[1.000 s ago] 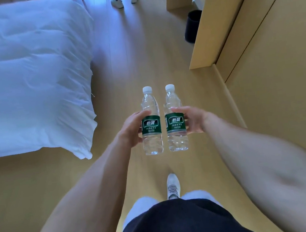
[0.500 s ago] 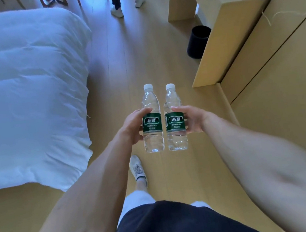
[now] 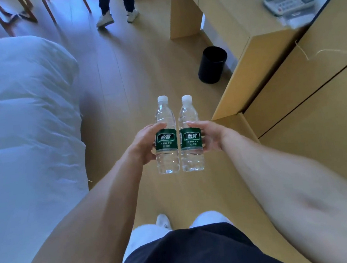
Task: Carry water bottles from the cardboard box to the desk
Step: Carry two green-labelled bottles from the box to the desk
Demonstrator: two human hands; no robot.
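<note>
Two bottles stay clamped in both hands' fingers; desk looms nearer

We count two water bottles: a left bottle and a right bottle, each upright, each with one white cap and one green label. Two hands are in view, the left hand and the right hand, one bottle gripped in each. On the floor we log one black waste bin. One desk carries one telephone. One bed lies at left. A second person shows as two legs with two shoes. Our own feet: one shoe visible.
</note>
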